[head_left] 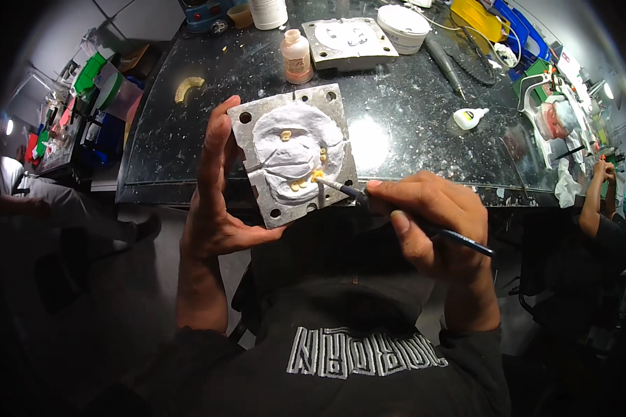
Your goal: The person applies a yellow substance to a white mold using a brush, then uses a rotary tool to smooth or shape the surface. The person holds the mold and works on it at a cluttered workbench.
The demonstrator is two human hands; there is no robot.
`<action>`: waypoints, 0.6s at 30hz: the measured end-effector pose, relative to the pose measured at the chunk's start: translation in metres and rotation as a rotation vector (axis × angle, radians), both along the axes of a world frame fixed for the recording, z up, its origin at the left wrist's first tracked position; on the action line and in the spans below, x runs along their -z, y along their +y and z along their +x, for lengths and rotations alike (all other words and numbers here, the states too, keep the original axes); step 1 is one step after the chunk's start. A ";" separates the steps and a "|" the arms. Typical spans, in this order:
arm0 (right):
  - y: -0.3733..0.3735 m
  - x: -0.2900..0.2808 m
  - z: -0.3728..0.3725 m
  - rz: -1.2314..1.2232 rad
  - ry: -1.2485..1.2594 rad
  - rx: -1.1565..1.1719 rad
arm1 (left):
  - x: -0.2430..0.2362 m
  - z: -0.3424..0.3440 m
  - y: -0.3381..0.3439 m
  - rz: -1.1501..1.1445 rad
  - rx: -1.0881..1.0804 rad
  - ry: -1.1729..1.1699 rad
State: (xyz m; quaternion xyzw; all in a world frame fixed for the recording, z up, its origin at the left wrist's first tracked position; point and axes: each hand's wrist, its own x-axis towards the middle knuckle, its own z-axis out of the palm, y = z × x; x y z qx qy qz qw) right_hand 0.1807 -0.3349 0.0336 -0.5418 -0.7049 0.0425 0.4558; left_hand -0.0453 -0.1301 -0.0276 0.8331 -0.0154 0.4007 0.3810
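left hand point(214, 191): spread wide, gripping metal mold point(299, 212) | right hand point(442, 219): fingers curled, pinching brush point(353, 193) | brush tip: at yellow teeth point(298, 185) in white plaster point(282, 151) | mold: by table point(188, 153) near edge

Metal plate point(252, 161) with white plaster mould point(278, 154) and yellowish teeth point(286, 135), gripped by left hand point(219, 198); fine brush point(424, 224), held in right hand point(442, 219), tip at teeth; pink-filled bottle point(297, 59) placed beyond.

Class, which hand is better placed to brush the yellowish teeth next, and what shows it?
Probably the right hand: it holds the brush, its tip at the yellowish teeth. The left hand is occupied, holding the metal mould by its edges.
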 end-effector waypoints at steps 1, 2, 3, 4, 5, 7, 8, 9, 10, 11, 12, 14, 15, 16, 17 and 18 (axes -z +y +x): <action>0.002 -0.007 0.000 -0.036 -0.006 -0.007 | 0.001 0.000 -0.001 0.012 -0.020 -0.010; 0.003 -0.014 0.001 -0.073 -0.012 -0.014 | 0.003 0.001 -0.002 0.025 -0.040 -0.020; 0.005 -0.017 0.000 -0.109 -0.019 -0.022 | 0.004 0.000 -0.002 0.035 -0.049 -0.026; 0.007 -0.020 0.000 -0.092 -0.027 -0.018 | 0.002 -0.001 -0.004 0.047 -0.062 -0.029; 0.009 -0.022 0.000 -0.074 -0.035 -0.016 | 0.000 -0.003 -0.006 0.060 -0.076 -0.031; 0.011 -0.021 -0.002 -0.016 -0.065 -0.007 | 0.001 -0.001 -0.007 0.092 -0.099 -0.048; 0.011 -0.015 -0.002 0.025 -0.087 0.000 | 0.005 0.002 -0.006 0.105 -0.104 -0.063; 0.010 -0.012 -0.003 0.065 -0.110 0.007 | 0.009 0.006 -0.004 0.121 -0.104 -0.094; 0.009 -0.011 -0.005 0.049 -0.099 0.008 | 0.010 0.004 -0.005 0.141 -0.125 -0.092; 0.007 -0.011 -0.006 0.032 -0.089 0.010 | 0.010 0.002 -0.006 0.160 -0.145 -0.090; 0.006 -0.010 -0.007 0.015 -0.080 0.014 | 0.010 0.000 -0.007 0.180 -0.164 -0.088; 0.003 -0.017 -0.006 0.014 -0.072 0.025 | 0.004 -0.001 -0.010 0.193 -0.153 -0.096; 0.002 -0.020 -0.006 0.014 -0.069 0.031 | 0.001 -0.001 -0.012 0.191 -0.148 -0.099; 0.003 -0.021 -0.007 0.015 -0.083 0.030 | 0.001 0.001 -0.014 0.188 -0.139 -0.109; 0.004 -0.023 -0.008 0.017 -0.097 0.029 | 0.002 0.003 -0.018 0.178 -0.130 -0.116; 0.004 -0.025 -0.009 0.008 -0.113 0.033 | 0.003 0.004 -0.020 0.167 -0.122 -0.124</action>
